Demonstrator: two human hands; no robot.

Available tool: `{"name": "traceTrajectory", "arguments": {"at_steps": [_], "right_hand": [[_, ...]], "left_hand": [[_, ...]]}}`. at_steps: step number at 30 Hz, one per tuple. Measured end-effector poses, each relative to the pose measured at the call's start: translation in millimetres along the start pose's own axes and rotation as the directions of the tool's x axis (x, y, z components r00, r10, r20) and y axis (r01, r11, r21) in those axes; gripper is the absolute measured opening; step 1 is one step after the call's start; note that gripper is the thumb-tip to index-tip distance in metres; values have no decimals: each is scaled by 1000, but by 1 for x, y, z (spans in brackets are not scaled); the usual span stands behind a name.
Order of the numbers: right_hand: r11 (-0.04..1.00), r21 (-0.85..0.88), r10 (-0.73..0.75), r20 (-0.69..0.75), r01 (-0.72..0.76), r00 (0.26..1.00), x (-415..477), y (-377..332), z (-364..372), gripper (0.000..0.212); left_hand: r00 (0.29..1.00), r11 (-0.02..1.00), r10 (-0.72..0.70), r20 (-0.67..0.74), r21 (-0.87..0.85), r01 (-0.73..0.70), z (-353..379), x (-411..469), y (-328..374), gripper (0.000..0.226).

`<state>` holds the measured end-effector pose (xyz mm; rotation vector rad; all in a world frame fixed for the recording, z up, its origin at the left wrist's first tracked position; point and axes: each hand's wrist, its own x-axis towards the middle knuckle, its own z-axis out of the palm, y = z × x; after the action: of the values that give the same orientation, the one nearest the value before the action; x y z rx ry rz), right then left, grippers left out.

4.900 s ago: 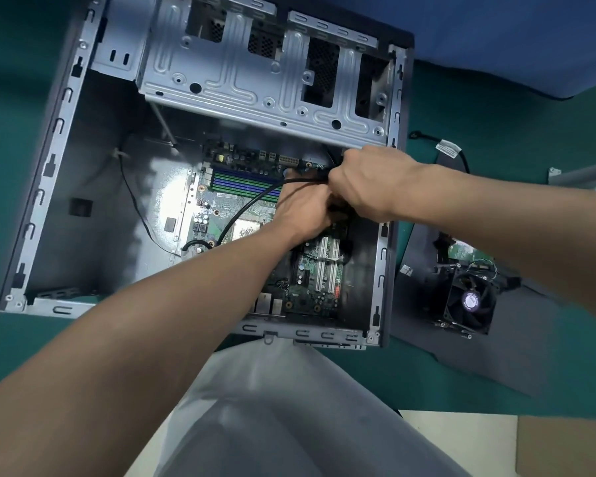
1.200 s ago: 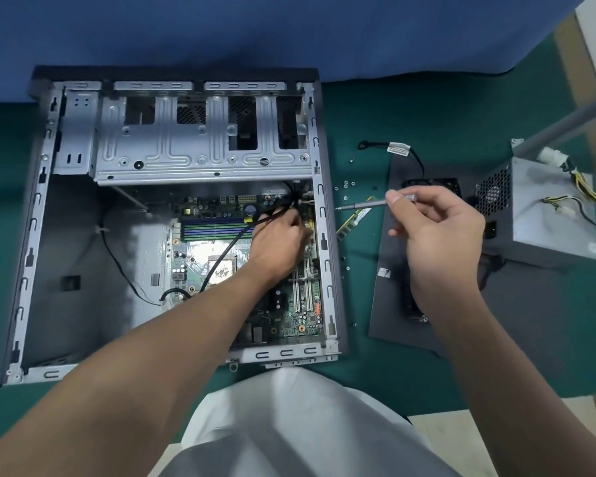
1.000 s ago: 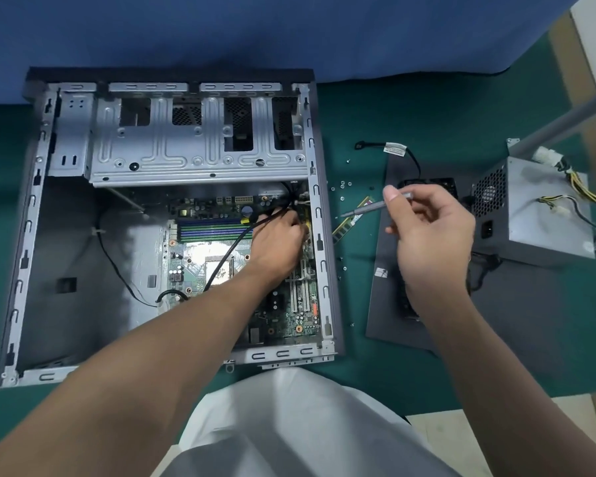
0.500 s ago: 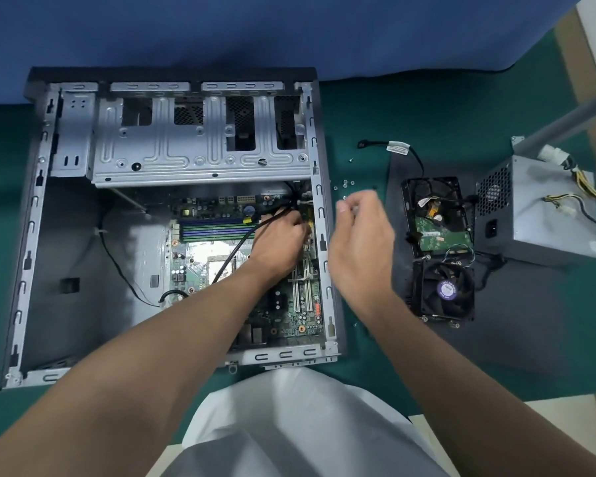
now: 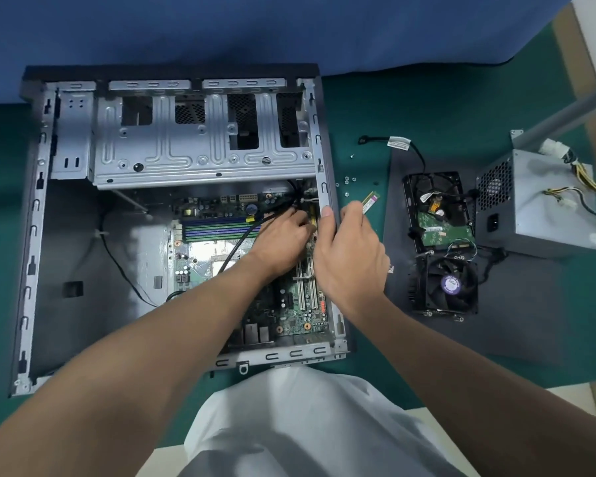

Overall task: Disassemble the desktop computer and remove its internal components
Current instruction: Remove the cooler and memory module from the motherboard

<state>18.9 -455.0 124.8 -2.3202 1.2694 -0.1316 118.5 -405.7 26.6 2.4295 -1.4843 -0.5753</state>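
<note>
From the head camera, the open computer case (image 5: 172,215) lies flat on the green bench (image 5: 375,108). The left hand (image 5: 283,235) is inside, over the circuit board (image 5: 289,304), fingers closed on black cables (image 5: 241,239). The right hand (image 5: 350,256) rests at the case's right wall; whether its fingers grip anything cannot be told. A fan (image 5: 444,284) sits to the right.

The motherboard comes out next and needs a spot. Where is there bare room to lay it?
The dark panel is bare right of the fan cooler, below the power supply. The case floor left of the motherboard is open too. Between case and panel it is crowded with screws and a memory stick.
</note>
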Motion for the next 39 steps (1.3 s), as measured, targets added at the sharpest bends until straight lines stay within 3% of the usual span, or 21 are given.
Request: {"name": "traceTrajectory", "arguments": {"at_steps": [7, 15, 19, 24, 31, 34, 39], "right_hand": [[999, -46, -21, -17, 20, 1000, 0, -2, 0, 34], [998, -66, -21, -39, 18, 999, 1, -2, 2, 33], [997, -80, -18, -45, 14, 999, 1, -2, 3, 32], [996, -91, -10, -51, 6, 999, 2, -2, 5, 32], [992, -130, 0, -63, -9, 998, 1, -2, 5, 33], [989, -146, 5, -65, -14, 998, 1, -2, 5, 34], [989, -144, 14, -58, -22, 998, 2, -3, 4, 35]], "left_hand": [[992, 997, -21, 124, -71, 30, -9, 14, -9, 35], [995, 996, 45, 91, -82, -37, -6, 13, -12, 30], [973, 977, 202, 110, 50, -209, -13, 16, -20, 17], [973, 987, 151, 173, 24, -158, -19, 26, -20, 15], [922, 911, 339, 186, 180, -371, -14, 28, -25, 21], [894, 883, 375, 245, 200, -425, -18, 33, -24, 31], [884, 846, 379, 273, 284, -450, -18, 29, -19, 27]]}}
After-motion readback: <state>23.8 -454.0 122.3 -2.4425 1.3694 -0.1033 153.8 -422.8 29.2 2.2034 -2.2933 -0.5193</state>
